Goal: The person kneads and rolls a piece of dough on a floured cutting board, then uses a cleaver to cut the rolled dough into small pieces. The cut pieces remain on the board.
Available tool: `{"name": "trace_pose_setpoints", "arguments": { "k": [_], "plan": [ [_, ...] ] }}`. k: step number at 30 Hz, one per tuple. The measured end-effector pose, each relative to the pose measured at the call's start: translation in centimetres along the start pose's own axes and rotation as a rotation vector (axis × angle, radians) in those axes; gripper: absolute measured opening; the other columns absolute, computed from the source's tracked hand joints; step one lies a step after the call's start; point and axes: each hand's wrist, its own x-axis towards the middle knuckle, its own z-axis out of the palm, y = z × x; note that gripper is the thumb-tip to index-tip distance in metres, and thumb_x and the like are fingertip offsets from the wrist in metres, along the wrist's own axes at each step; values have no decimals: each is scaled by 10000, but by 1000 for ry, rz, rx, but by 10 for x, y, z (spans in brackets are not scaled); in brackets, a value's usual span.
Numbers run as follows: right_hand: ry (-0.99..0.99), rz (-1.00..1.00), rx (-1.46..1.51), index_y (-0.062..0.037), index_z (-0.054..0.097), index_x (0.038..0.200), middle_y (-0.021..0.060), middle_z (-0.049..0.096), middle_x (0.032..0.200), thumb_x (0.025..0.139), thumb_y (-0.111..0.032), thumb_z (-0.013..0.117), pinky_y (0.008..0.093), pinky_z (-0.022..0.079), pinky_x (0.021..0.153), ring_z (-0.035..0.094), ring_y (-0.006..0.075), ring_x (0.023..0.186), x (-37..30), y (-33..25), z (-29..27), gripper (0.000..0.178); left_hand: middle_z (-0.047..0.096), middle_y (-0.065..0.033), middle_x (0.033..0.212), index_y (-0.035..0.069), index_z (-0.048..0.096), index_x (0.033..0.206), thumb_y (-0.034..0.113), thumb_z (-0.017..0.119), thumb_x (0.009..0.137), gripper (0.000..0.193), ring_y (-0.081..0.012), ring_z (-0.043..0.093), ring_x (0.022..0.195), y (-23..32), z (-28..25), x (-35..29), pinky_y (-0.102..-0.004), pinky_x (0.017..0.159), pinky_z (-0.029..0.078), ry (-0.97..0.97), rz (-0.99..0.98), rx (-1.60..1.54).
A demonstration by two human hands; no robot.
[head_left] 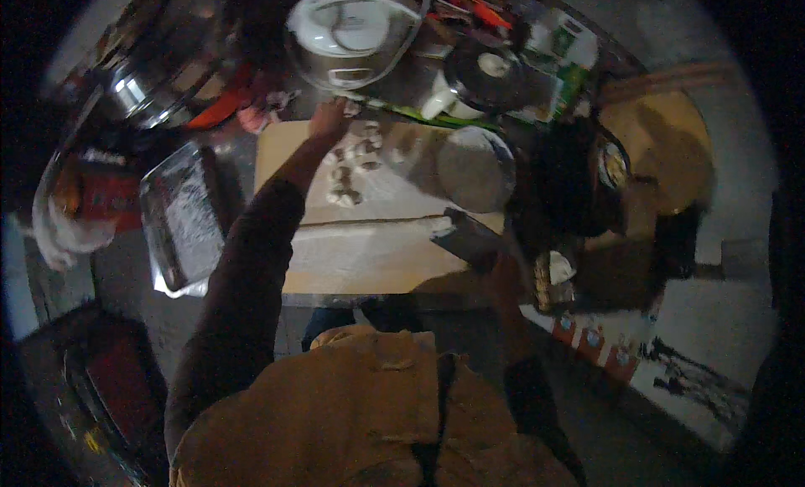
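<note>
A wooden board [327, 282], dusted with flour, lies in front of me. Across it runs a long pale rope of dough [360, 227]. Several small dough pieces [342, 196] are scattered beyond the rope. My left hand [329, 120] reaches over the board's far edge, its fingers bunched; a small pale spot shows at the fingertips, too dim to name. My right hand [505, 277], in shadow at the near right, grips a cleaver [468, 240]. The broad dark blade lies by the rope's right end. A round greyish-white disc or dish [475, 170] rests at the board's far right.
A metal tray with white flour [189, 206] stands left of the board. Behind are a white appliance with a clear rim [348, 26], green onion stalks [436, 116] and a white-handled pot [474, 80]. A metal pot [138, 97] sits far left, a round wooden board [658, 152] far right.
</note>
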Motion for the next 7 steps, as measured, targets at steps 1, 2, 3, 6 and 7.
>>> {"name": "trace_pose_setpoints", "arguments": {
  "k": [1,2,3,6,7],
  "plan": [
    [-1,42,-18,27,509,1187,235,570,1066,763,-296,729,484,462,848,550,399,1011,-7,8,3,576,606,-212,1115,100,495,1278,276,640,856,479,-382,567,1064,1,6,10,-496,898,477,-67,23,9],
    [-3,84,-35,25,517,1171,233,575,1050,759,-313,733,476,465,839,556,395,993,-14,16,5,576,607,-218,1119,117,483,1293,259,612,871,463,-385,560,1073,0,8,19,-503,887,478,-126,-8,-91],
    [-25,114,-23,21,529,1153,233,578,1038,760,-328,733,466,468,831,561,389,979,-25,20,7,564,607,-218,1119,127,517,1264,236,613,857,432,-389,563,1064,1,9,26,-500,889,476,-117,-25,-60],
    [-26,77,-25,6,566,1081,219,586,1010,783,-378,724,447,467,814,569,371,944,-39,31,23,511,613,-216,1098,141,603,1169,209,618,824,352,-393,576,1031,11,4,29,-485,888,477,-123,34,-92],
    [-42,56,25,0,577,1066,212,587,1017,794,-388,717,445,467,818,569,364,946,-46,36,27,495,615,-216,1088,143,628,1136,206,620,815,327,-393,581,1019,15,-1,26,-479,886,479,-110,80,-116]
  ]
}}
